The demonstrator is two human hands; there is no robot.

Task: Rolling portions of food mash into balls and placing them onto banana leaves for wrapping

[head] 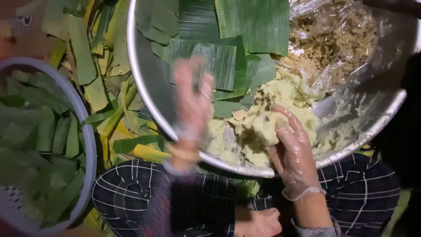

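Note:
My right hand (pixel 293 149), in a clear plastic glove, is closed around a pale yellow dough lump (pixel 265 127) over the near part of a big metal basin (pixel 144 94). More of the yellowish dough (pixel 287 94) lies heaped in the basin. My left hand (pixel 192 102), also gloved and blurred by motion, hovers over the basin's left side with fingers spread and nothing in it, just by a cut banana leaf piece (pixel 219 63).
Larger banana leaves (pixel 250 22) line the basin's far side, beside a plastic bag of brownish crumbly filling (pixel 333 44). Leaf scraps (pixel 101 87) litter the floor. A pale round basket (pixel 87 145) of folded leaves stands at left. My checkered trousers (pixel 131 193) are below.

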